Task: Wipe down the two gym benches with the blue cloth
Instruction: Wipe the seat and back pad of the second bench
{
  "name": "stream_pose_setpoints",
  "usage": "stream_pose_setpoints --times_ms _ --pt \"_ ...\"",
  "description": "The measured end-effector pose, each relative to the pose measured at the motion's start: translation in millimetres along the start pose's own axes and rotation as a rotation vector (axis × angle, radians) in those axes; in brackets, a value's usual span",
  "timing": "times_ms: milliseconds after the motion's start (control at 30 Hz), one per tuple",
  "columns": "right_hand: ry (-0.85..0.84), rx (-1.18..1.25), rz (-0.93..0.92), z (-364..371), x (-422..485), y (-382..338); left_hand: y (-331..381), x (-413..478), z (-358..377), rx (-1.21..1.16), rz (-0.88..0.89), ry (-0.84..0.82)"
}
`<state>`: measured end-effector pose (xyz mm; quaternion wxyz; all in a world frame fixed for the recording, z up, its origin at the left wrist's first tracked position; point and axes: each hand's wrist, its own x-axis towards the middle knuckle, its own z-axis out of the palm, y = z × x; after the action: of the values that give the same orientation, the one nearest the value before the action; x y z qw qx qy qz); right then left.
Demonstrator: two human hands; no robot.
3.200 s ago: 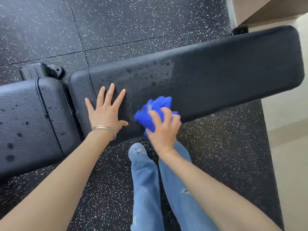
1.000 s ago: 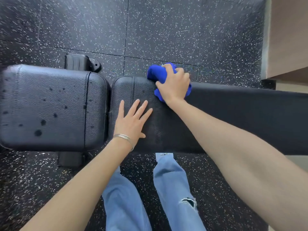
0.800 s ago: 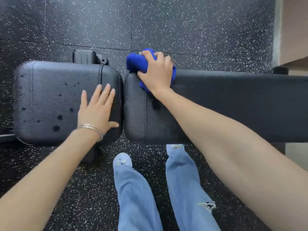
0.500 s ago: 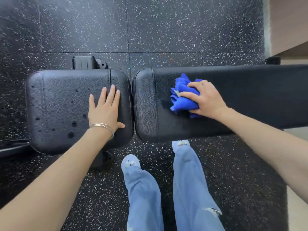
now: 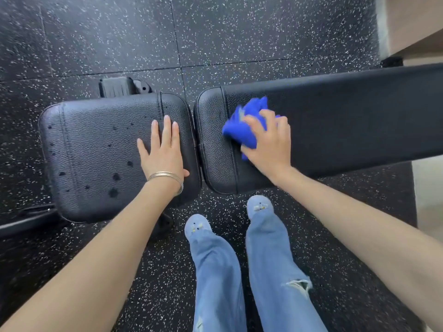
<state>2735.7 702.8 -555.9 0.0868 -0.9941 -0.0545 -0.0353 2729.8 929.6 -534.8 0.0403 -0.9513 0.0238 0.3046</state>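
A black padded gym bench lies across the view in two parts. Its short seat pad (image 5: 96, 159) on the left carries several dark wet spots. The long back pad (image 5: 347, 121) stretches off to the right. My left hand (image 5: 163, 152) rests flat on the right end of the seat pad, fingers straight, a thin bangle on the wrist. My right hand (image 5: 269, 142) grips a bunched blue cloth (image 5: 242, 130) and presses it on the left end of the long pad, beside the seam. The cloth looks blurred.
Black speckled rubber floor tiles (image 5: 215, 39) surround the bench. A black frame foot with a wheel (image 5: 124, 87) sticks out behind the seat pad, and a dark bar (image 5: 28, 219) runs at the lower left. My jeans and shoes (image 5: 260, 207) stand just before the bench. A pale wall base (image 5: 412, 27) is at the top right.
My right hand has slid the cloth leftward and toward me along the long pad, nearer its seam. My left hand stays flat on the seat pad, where it moved from the long pad.
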Motion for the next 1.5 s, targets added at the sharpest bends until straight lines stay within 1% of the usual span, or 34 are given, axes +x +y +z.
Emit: stream_pose_setpoints --times_ms 67,100,133,167,200,233,267,300,367,433,467,500,533,600,633,733,800,933,1000,1033,1067,1133,1200,1233,1300,1333,1400,1467,1500 --pt "-0.058 0.015 -0.342 -3 -42 9 0 0 0 -0.002 -0.005 -0.004" --pt "-0.101 0.023 -0.474 -7 -60 20 -1 0 -1 -0.002 -0.005 -0.01" --pt "-0.13 0.023 -0.572 -10 -74 34 -1 0 -2 -0.002 -0.004 -0.021" --pt "-0.142 0.02 -0.623 -15 -84 49 -1 0 -2 0.001 -0.003 -0.034" --pt "-0.148 0.017 -0.616 -20 -89 63 -1 0 -2 0.005 -0.005 -0.044" --pt "-0.146 0.01 -0.549 -24 -91 74 -1 1 -2 0.01 -0.011 -0.048" --pt "-0.139 0.002 -0.432 -26 -92 80 -1 1 -2 0.014 -0.017 -0.046" --pt "-0.123 -0.001 -0.266 -26 -90 80 0 0 -2 0.013 -0.02 -0.042" --pt "-0.064 0.034 0.176 -23 -87 58 3 1 -1 0.009 -0.012 -0.038" --pt "-0.003 0.094 0.602 -11 -83 10 2 1 0 0.017 -0.013 -0.033" --pt "0.02 0.139 0.72 -6 -78 -19 1 1 0 0.023 -0.018 -0.03" --pt "0.025 0.189 0.753 -3 -73 -47 0 1 0 0.024 -0.02 -0.031" --pt "0.006 0.216 0.705 -1 -69 -69 0 2 -1 0.022 -0.015 -0.035" --pt "-0.031 0.176 0.493 2 -62 -93 0 2 0 0.023 -0.008 -0.036" --pt "-0.033 0.148 0.414 3 -57 -94 -1 2 1 0.029 -0.009 -0.028" --pt "0.001 0.126 0.257 -1 -33 -80 -3 3 2 0.028 -0.008 -0.011" --pt "-0.067 0.113 0.193 -5 -1 -70 -2 2 1 0.008 -0.009 -0.008" --pt "-0.23 0.036 0.138 3 110 -55 0 2 1 0.008 -0.019 -0.013" --pt "-0.356 0.013 0.11 7 139 -53 0 1 -1 -0.001 -0.023 -0.017" --pt "-0.373 0.01 0.118 9 138 -53 1 1 -2 -0.003 -0.023 -0.025" --pt "-0.344 0.0 0.133 8 127 -55 2 0 -3 -0.002 -0.023 -0.034" --pt "-0.236 0.01 0.149 6 82 -59 2 0 -4 -0.001 -0.028 -0.045" --pt "-0.152 0.074 0.095 4 24 -61 1 0 -4 0.004 -0.03 -0.049" --pt "-0.134 0.09 0.026 3 -5 -60 0 1 -3 0.003 -0.024 -0.048" --pt "-0.13 0.07 -0.204 2 -52 -53 -2 1 -1 -0.006 -0.016 -0.043" --pt "-0.124 0.066 -0.324 3 -62 -47 -2 1 1 -0.01 -0.015 -0.034" --pt "-0.092 0.131 -0.492 4 -47 -33 -3 2 3 0.0 -0.007 -0.011" --pt "-0.052 0.176 -0.55 3 -10 -31 -6 2 5 0.013 0.009 0.011" --pt "-0.048 0.157 -0.554 2 12 -33 -7 2 6 0.011 0.013 0.017"
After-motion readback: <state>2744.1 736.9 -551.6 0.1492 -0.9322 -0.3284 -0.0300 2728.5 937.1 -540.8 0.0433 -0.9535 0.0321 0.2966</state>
